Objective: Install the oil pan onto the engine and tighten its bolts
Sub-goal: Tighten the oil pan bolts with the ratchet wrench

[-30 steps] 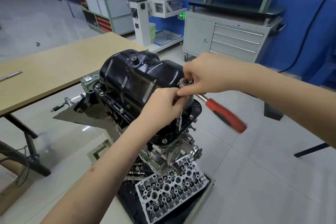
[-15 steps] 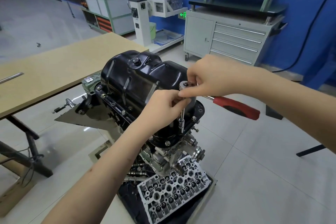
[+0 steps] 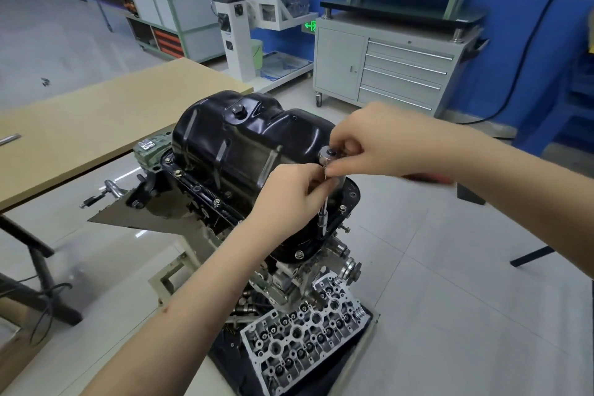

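- Black oil pan (image 3: 244, 151) sits on top of the upturned engine (image 3: 289, 270), bolts (image 3: 299, 255) along its rim.
- Right hand (image 3: 369, 145) fingers grip the ratchet head (image 3: 328, 154); the red handle (image 3: 427, 177) shows blurred behind the wrist.
- Left hand (image 3: 289, 193) fingers pinch the extension bar (image 3: 324, 212), standing at the pan's near right corner.

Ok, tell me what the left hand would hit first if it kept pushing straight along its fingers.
Most likely the ratchet's extension bar, which the left hand already pinches; beyond it, the right hand. Depth is unclear.
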A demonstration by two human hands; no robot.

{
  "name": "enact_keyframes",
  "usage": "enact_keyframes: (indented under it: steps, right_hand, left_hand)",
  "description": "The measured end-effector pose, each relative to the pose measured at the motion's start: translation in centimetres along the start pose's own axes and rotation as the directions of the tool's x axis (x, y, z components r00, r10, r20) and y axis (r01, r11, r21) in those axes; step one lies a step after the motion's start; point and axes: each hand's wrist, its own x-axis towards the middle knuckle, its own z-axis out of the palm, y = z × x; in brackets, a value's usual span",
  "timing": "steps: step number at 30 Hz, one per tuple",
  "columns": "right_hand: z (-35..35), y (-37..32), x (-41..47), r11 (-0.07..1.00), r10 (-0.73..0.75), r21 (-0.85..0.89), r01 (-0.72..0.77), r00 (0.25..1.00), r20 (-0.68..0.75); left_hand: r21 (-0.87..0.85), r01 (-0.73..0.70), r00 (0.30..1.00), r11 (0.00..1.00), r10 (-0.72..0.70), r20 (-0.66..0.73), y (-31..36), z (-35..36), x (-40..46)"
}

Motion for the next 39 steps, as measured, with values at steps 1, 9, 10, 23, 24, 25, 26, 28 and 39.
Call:
enact_keyframes:
  steps: [1, 9, 10, 23, 24, 25, 26, 28, 39]
  right_hand:
    - [-0.4, 0.2, -0.1, 0.998, -0.050, 0.024, 0.049, 0.998, 0.036]
    - [0.0, -0.8, -0.2, 0.978, 0.134, -0.158, -0.139, 0.990, -0.041]
    - [0.2, -1.2, -0.2, 0.973, 0.169, -0.150, -0.177, 0.983, -0.065]
    - [-0.3, 0.3, -0.4, 0.992, 0.034, -0.120, -0.030, 0.999, 0.033]
    - [-0.1, 0.0, -0.3, 0.985, 0.077, -0.154, -0.074, 0.997, 0.012]
    - [0.1, -0.1, -0.3, 0.982, 0.104, -0.161, -0.103, 0.995, -0.002]
    - [0.2, -0.1, -0.3, 0.983, 0.113, -0.146, -0.113, 0.994, -0.009]
    - [0.1, 0.2, -0.2, 0.991, 0.074, -0.108, -0.072, 0.997, 0.009]
    - [0.0, -0.3, -0.2, 0.985, 0.090, -0.153, -0.085, 0.996, 0.025]
  left_hand:
    - [-0.017, -0.015, 1.000, 1.000, 0.016, 0.023, 0.0, -0.1, 0.0]
    - [-0.094, 0.062, 0.996, 0.994, -0.055, 0.074, -0.2, 0.1, 0.6]
    - [-0.097, 0.075, 0.996, 0.992, -0.069, 0.064, -0.2, 0.1, 0.8]
    - [-0.241, 0.180, 0.974, 0.954, -0.138, 0.181, -0.8, 0.1, 0.8]
    - [-0.246, 0.178, 0.975, 0.953, -0.136, 0.178, -0.7, 0.1, 0.7]
    - [-0.244, 0.171, 0.975, 0.955, -0.129, 0.180, -0.6, 0.1, 0.7]
    - [-0.232, 0.159, 0.976, 0.960, -0.118, 0.184, -0.6, 0.0, 0.7]
    - [-0.210, 0.150, 0.973, 0.966, -0.107, 0.205, -0.5, -0.1, 0.9]
    - [-0.205, 0.156, 0.962, 0.966, -0.102, 0.252, -0.9, -0.5, 1.1]
